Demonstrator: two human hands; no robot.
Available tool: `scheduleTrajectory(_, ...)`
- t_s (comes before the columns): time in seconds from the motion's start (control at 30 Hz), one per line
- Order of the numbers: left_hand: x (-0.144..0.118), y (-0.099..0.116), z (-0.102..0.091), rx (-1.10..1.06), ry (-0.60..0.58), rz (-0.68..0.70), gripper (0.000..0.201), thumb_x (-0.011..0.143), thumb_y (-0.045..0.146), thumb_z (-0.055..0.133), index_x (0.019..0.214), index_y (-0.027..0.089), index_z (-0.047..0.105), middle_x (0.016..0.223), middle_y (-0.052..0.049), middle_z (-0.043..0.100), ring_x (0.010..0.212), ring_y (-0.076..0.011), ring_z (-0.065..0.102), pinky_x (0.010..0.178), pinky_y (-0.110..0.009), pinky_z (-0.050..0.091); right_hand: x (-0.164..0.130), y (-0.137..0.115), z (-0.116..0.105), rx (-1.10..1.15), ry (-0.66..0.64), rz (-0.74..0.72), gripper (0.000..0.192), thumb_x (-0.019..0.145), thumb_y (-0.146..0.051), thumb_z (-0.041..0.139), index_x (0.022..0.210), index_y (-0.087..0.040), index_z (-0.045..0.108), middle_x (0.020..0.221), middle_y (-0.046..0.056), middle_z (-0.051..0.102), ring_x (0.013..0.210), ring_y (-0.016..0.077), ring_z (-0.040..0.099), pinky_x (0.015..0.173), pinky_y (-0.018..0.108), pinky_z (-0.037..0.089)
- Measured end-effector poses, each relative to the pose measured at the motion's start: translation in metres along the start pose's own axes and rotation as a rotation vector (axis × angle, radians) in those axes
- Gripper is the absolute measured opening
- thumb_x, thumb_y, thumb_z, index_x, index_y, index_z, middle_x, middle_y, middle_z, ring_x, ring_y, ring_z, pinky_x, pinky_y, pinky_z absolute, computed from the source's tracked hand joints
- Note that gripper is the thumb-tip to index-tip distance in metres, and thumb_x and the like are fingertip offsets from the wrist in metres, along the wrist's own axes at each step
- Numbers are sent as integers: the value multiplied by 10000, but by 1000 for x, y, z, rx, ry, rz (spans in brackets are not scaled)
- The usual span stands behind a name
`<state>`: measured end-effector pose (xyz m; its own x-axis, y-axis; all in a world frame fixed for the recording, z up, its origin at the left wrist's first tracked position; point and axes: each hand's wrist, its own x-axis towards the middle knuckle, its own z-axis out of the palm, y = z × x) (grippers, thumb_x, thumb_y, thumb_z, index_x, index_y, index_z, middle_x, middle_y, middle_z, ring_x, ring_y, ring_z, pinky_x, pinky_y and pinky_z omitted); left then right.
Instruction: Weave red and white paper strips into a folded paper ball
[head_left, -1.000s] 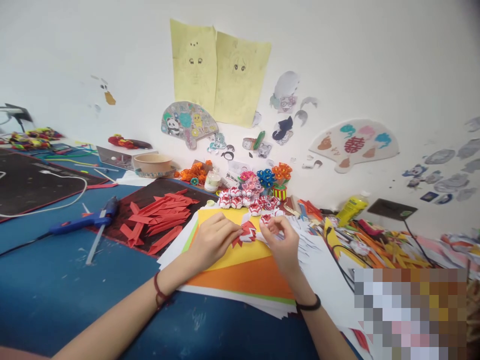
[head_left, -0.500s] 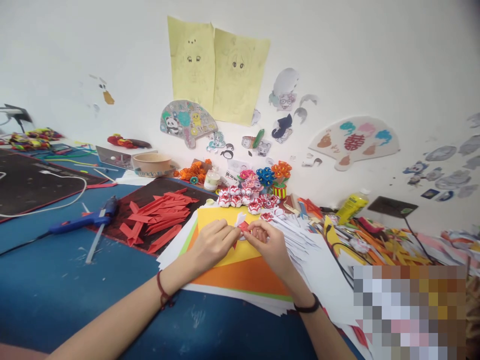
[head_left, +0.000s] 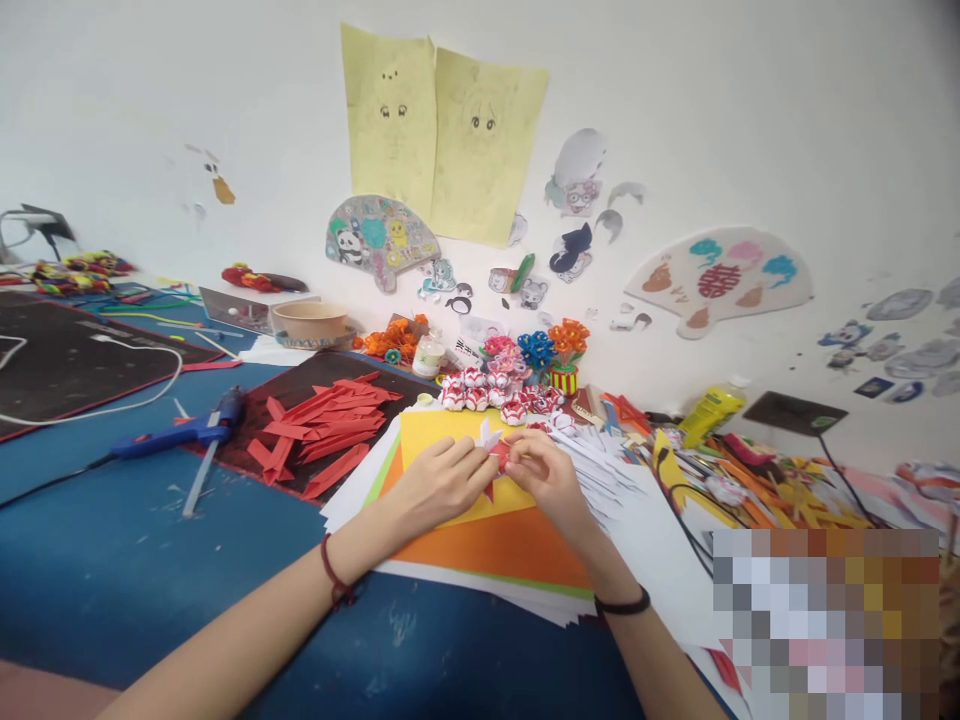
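A: Starting at the left of the surface (head_left: 112, 590), what are we seeing?

B: We are passing the glue gun (head_left: 176, 433) and the red paper strips (head_left: 319, 430) on the dark mat, both lying untouched.

A: And in the middle?

B: We are pinching a small red-and-white folded paper piece (head_left: 496, 452) between both hands, just above the yellow sheet (head_left: 442, 432) on the paper stack. The left hand (head_left: 442, 482) is closing narrowly on its left side; the right hand (head_left: 546, 478) is gripping its right.

A: Which step?

B: We are judging it as folding or joining in progress; the next move is calling for fine fingertip pressure.

A: Its look?

B: Spiky, pleated, red with white tips, like the finished paper flowers (head_left: 495, 388) sitting beyond it.
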<state>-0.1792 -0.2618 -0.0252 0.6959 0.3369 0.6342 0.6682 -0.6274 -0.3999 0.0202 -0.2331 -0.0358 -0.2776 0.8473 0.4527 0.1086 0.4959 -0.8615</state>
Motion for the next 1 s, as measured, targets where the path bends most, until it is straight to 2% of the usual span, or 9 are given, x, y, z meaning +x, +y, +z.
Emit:
scheduleTrajectory(0.1,0,1,0,34,-16,23,182,1021,136,362,948,128,528,781,-42,593,692,-182,505,586,-321,349,-1,0,2,109,-24,35,230,797,-380,734,736,-203,600,996,60,591,945,200,617,830,327,531)
scheduleTrajectory(0.3,2,1,1,-31,14,-1,174,1026,141,379,932,131,526,766,-37,587,688,-171,499,596,-306,354,-1,3,1,159,-3,96,262,730,-374,784,698,-196,595,929,52,651,824,181,645,757,313,549)
scheduleTrajectory(0.5,3,3,-2,-75,44,-19,203,1036,143,364,918,145,530,755,-33,589,679,-163,489,590,-303,344,-1,5,0,149,34,102,258,692,-371,808,682,-196,618,919,62,662,794,188,653,734,327,560)
scheduleTrajectory(0.67,1,-4,-1,-155,-4,-34,162,1038,199,409,988,153,556,822,-36,621,733,-169,489,614,-303,346,0,4,-3,79,13,66,223,712,-339,795,671,-193,631,944,72,654,835,198,660,757,327,552)
scheduleTrajectory(0.83,-1,-8,3,-120,3,-5,166,1023,203,446,908,156,558,835,-38,614,732,-167,489,620,-306,332,0,4,-3,1,-13,38,253,739,-396,781,698,-198,627,959,82,657,882,212,653,781,338,555)
scheduleTrajectory(1.0,0,-5,1,-119,3,19,149,1012,246,481,914,157,549,834,-39,611,706,-160,508,602,-300,333,-1,3,-3,104,-55,78,289,731,-424,793,697,-197,618,911,67,674,824,195,662,782,340,558)
